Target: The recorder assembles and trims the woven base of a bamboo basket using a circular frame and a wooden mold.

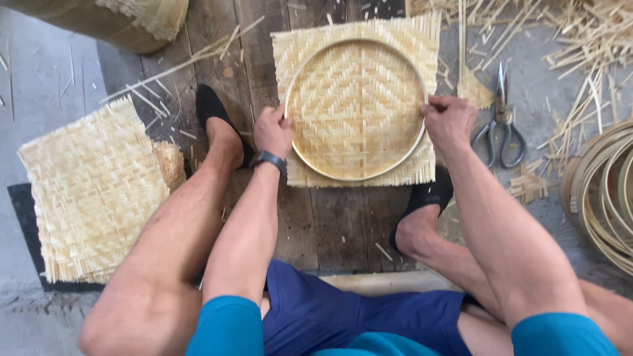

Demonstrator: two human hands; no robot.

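Bamboo mat [356, 105], woven in a herringbone, lies flat on dark planks [330, 217] with a thin round hoop [310, 161] pressed onto its middle. The left hand [273, 130] grips the hoop's left edge, fingers curled over it; the right hand [450, 120] pinches the hoop's right edge, thumb and fingers closed on the rim. The mat looks light and springy, stiff along its strips yet easily frayed at the loose corners outside the hoop, so the rim is the sound place to hold it. Right of the mat lie scissors [501, 135] on grey floor, with coiled hoops [603, 198] beyond them and offcuts [580, 39] scattered above. Left of the mat sits a stack of mats [92, 191]. The person's black shoes [214, 112] flank the mat on the planks.
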